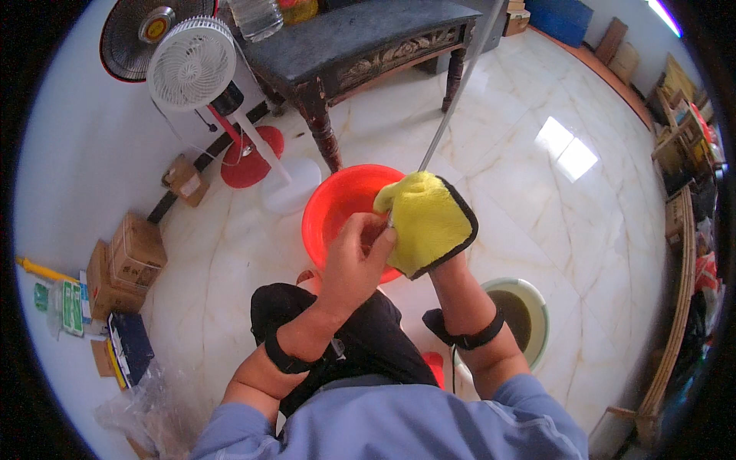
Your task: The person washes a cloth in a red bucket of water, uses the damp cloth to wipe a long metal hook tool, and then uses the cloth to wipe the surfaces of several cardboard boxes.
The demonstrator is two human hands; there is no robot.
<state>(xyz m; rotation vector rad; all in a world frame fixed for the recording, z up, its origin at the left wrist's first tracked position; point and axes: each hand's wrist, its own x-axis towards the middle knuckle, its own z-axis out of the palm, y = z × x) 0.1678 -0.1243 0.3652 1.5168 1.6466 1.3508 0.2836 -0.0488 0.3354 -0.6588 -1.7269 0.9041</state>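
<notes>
A yellow microfiber cloth with a dark edging [434, 224] is draped over my right hand [420, 230], whose fingers it hides; only the wrist shows below it. At the cloth's left edge, my left hand [359, 253] has its thumb and forefinger close together, pinching something small and thin that I cannot make out. Both hands are above a red plastic basin [322, 201] on the floor. A long thin metal pole [454, 109] slants up from behind the cloth; whether my right hand holds it is hidden. I wear dark bands on both forearms.
A carved dark wooden table [368, 46] stands beyond the basin. A white fan [192, 66] and a larger dark fan [129, 34] are at the upper left. Cardboard boxes [135, 253] line the left wall. A pale bucket of murky water [537, 345] sits beside my right forearm.
</notes>
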